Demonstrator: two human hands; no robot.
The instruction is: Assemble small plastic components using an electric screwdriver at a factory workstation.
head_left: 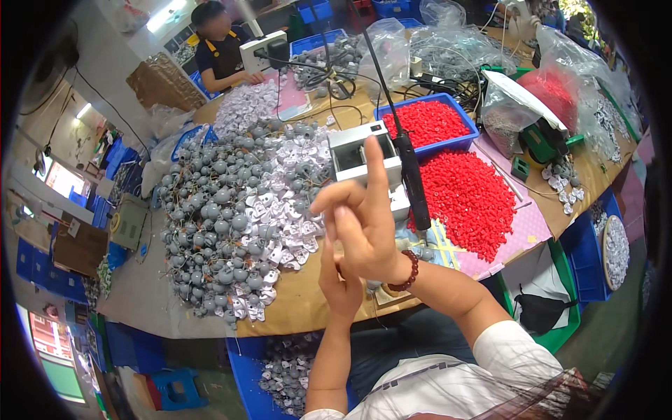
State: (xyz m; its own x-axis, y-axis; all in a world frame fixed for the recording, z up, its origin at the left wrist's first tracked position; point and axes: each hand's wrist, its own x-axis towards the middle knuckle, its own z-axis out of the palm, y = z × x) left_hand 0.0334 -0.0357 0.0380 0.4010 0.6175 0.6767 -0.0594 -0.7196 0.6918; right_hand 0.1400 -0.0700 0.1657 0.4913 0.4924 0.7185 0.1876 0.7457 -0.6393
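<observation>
My right hand [367,234], with a red bead bracelet [407,271] at its wrist, is raised above the table's near edge. Its index finger points straight up while the thumb and other fingers bend to the left; nothing shows in it. My left hand [341,288] is just below and behind it, partly covered, so its fingers are mostly hidden. Beyond the hands is a grey-white box-shaped device [350,150] with a dark recess. Left of them lie heaps of grey round parts with wires [217,210] and white plastic pieces [290,217].
A loose pile of small red parts [465,203] spreads on the right, below a blue tray [476,134] of the same. A black upright tool with a thin rod [413,182] stands near my right hand. Across the table sits another person [220,52]. A blue bin [245,385] is below the edge.
</observation>
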